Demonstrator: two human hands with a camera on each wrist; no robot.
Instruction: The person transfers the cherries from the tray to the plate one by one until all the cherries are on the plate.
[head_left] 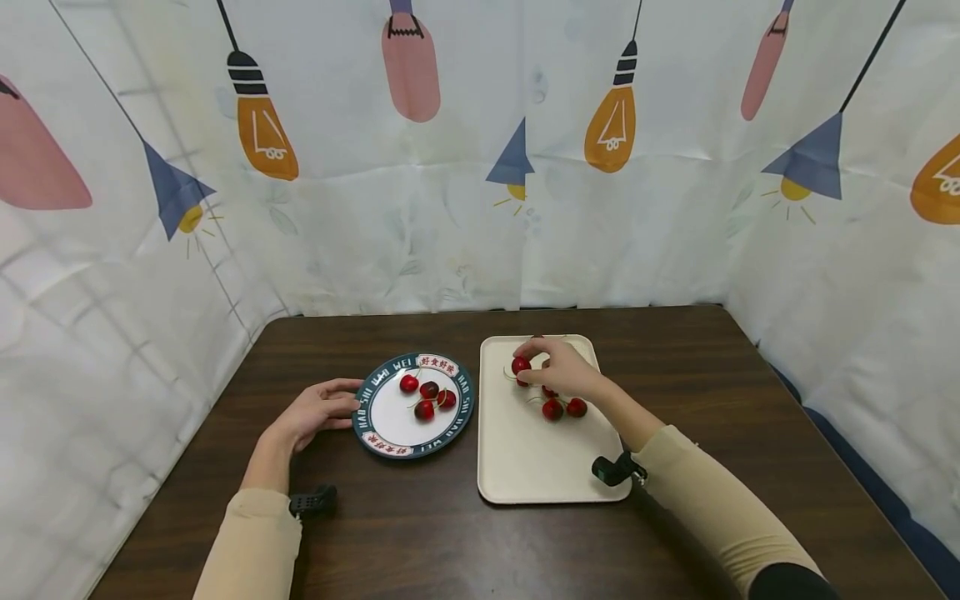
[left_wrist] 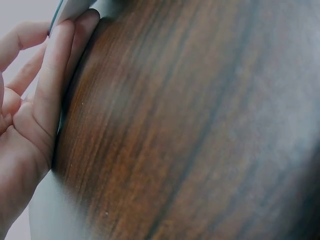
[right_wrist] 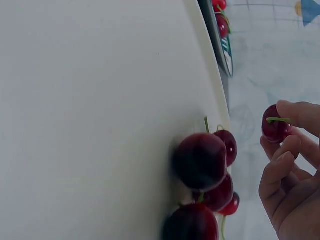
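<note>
In the head view, my right hand (head_left: 566, 369) is over the upper part of the cream tray (head_left: 525, 458), pinching a dark red cherry (head_left: 521, 365) between thumb and fingertips. The right wrist view shows this cherry (right_wrist: 274, 125) held off the tray, its green stem visible. Several other cherries (right_wrist: 200, 160) lie on the tray near that hand, some partly hidden by it. My left hand (head_left: 318, 412) holds the left rim of a round plate (head_left: 397, 425) with a dark blue lettered border. Several cherries (head_left: 424, 410) sit in the plate's white middle. In the left wrist view, fingertips (left_wrist: 62, 32) meet the plate's edge.
Both plate and tray stand on a dark brown wooden table (head_left: 420, 533), side by side with a narrow gap. A white printed curtain (head_left: 450, 208) encloses the table at the back and sides.
</note>
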